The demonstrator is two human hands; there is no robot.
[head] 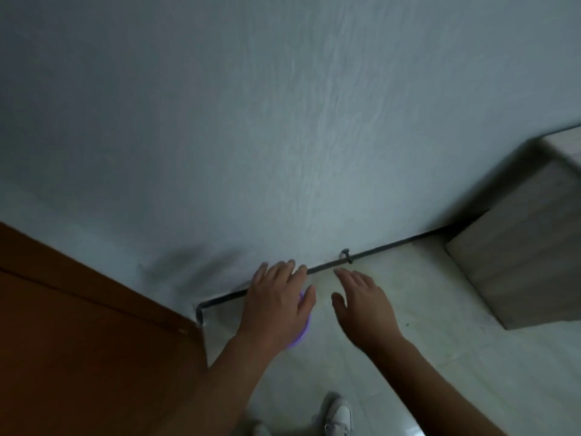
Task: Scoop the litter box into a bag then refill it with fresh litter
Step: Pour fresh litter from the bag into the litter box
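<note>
Both the left hand (276, 305) and right hand (364, 305) reach out flat with fingers spread, gripping nothing, above the pale floor (424, 357) near the wall (283, 121), a purple thing (303, 328) peeking from under the left; no litter box is visible.

Two hands — left hand (278, 305), right hand (364, 305) — one purple object (304, 328), one white shoe (339, 415), one cabinet (522, 256).

dim, bluish cast | soft shadow on wall (195, 262) | motion blur throughout | edges bent by wide-angle
</note>
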